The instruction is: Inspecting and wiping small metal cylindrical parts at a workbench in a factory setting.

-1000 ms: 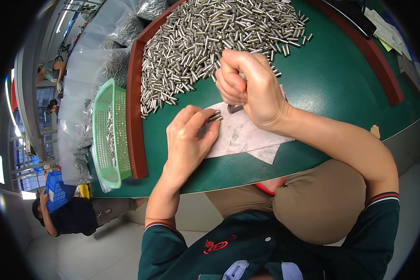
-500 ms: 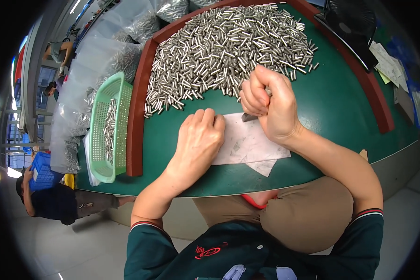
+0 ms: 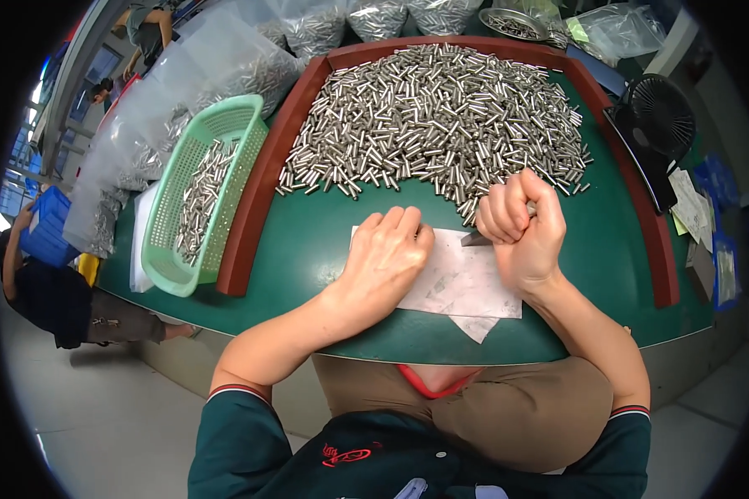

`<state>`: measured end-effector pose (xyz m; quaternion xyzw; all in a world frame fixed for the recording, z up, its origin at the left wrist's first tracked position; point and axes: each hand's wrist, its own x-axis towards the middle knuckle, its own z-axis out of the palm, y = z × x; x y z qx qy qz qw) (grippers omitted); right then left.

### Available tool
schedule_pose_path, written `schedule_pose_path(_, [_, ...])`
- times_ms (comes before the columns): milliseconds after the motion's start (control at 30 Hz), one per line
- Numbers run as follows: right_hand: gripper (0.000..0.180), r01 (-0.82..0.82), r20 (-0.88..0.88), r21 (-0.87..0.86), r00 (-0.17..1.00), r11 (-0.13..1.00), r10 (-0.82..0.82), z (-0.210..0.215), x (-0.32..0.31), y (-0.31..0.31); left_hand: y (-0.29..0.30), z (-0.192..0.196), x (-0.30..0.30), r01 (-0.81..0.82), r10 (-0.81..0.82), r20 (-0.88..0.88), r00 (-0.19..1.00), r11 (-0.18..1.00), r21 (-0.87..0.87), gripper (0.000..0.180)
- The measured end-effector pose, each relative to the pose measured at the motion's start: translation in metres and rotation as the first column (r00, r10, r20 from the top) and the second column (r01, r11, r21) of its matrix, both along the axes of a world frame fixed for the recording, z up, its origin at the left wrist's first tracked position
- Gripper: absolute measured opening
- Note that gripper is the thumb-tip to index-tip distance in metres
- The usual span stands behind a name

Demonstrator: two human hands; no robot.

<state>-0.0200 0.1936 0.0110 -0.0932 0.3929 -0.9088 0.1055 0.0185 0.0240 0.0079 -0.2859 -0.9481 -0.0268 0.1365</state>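
A: Found the right hand [image 3: 520, 229] where?

B: At the near edge of the heap of metal pins [image 3: 441, 125], closed into a tight fist, thumb over the curled fingers. Gripped a grey metal piece [image 3: 477, 239] with only its tip poking out toward the left hand [image 3: 387, 258]. Could not tell whether more pins sat inside the fist.

A: And the left?

B: Lay palm-down on the white paper sheet [image 3: 466, 287], fingers together and nearly flat, holding nothing visible. Pressed the sheet onto the green table [image 3: 308, 249] – just beside the fist, not touching it.

A: Judged the pins how?

B: Probably stiff, smooth and slippery. Light singly, heavy as a heap, likely to roll off a flat palm. Not fragile by the look of them. Best pinched across the middle of the shaft between thumb and fingertip, or scooped by the handful from the loose rim of the heap.

A: Noted anything else around?

B: Brown raised rim [image 3: 250, 208] round the heap. Left of it a green mesh basket [image 3: 204, 191] with more pins inside, then clear bags [image 3: 225, 75] packed with them. Black fan [image 3: 653, 116] at the right – and another person [image 3: 50, 291] crouched by the table's far left.
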Motion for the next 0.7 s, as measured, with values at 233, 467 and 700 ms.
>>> schedule_pose_path(233, [0.043, -0.046, -0.082, -0.046, 0.996, 0.998, 0.042, 0.002, 0.005, 0.003, -0.010, -0.002, -0.019, 0.026, -0.251, 0.149, 0.956, 0.584, 0.812, 0.013])
schedule_pose_path(467, [0.041, -0.052, -0.087, -0.002, 0.995, 0.999, 0.051, -0.002, 0.006, 0.004, -0.009, -0.011, -0.021, -0.281, -0.306, 0.379, 0.873, 0.319, 0.905, 0.013])
schedule_pose_path(700, [0.042, -0.046, -0.087, 0.010, 0.995, 0.999, 0.047, -0.001, 0.006, 0.004, -0.006, -0.009, -0.021, -0.314, -0.343, 0.390, 0.855, 0.257, 0.914, 0.013])
